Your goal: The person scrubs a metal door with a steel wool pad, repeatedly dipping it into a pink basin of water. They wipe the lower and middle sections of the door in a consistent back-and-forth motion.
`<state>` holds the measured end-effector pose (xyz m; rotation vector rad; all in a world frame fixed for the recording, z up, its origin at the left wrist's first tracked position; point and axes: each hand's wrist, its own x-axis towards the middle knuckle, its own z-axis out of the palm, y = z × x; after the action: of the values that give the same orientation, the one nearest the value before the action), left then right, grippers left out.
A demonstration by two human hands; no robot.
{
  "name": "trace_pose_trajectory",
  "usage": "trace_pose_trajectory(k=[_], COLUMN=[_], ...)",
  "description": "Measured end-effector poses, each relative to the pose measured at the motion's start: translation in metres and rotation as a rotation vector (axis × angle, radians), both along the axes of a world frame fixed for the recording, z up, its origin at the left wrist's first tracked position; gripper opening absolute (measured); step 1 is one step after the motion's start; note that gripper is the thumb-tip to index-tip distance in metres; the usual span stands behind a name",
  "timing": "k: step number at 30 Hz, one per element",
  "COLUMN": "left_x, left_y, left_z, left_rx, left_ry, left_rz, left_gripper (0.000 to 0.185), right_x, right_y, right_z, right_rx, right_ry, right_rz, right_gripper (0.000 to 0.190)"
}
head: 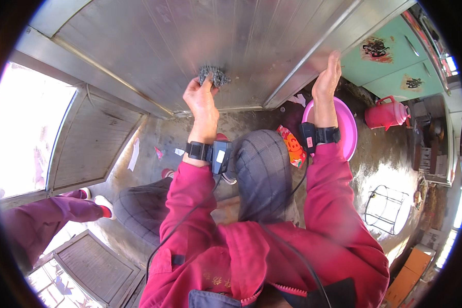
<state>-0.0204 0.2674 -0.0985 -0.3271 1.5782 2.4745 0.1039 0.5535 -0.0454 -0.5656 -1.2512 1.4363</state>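
Observation:
My left hand [205, 94] grips a grey steel wool scourer [215, 76] and holds it against the lower part of a ribbed metal door panel [200, 38]. To the right, my right hand [327, 79] is raised with its fingers straight and close together, its palm side toward the door frame [312, 52]; whether it touches the frame cannot be told. No object shows in that hand. Below my right wrist a pink plastic basin [348, 123] sits on the floor, partly hidden by my forearm. Each wrist bears a strapped device with a cable.
A red thermos flask [387, 114] stands beside green cabinets [400, 57] at the right. A wire rack [387, 210] lies lower right. A red packet [292, 146] is near my knee. Another person's legs [61, 211] are at the left by a second door panel [96, 138].

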Motion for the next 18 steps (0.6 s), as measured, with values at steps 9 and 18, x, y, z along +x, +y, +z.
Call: trace_pose_trajectory(k=[9,18], left_x=[0.002,0.016], left_y=[0.001,0.037], left_z=[-0.057,-0.036], left_rx=[-0.048,-0.01], left_ry=[-0.302,-0.137], left_rz=[-0.131,-0.358], left_gripper=[0.016,0.014], right_x=[0.015,0.007], right_y=[-0.004,-0.006], right_z=[0.01,0.008], right_rx=[-0.017,-0.051], right_ry=[-0.055,-0.031], right_rz=[0.126,-0.026], right_gripper=[0.088,0.052])
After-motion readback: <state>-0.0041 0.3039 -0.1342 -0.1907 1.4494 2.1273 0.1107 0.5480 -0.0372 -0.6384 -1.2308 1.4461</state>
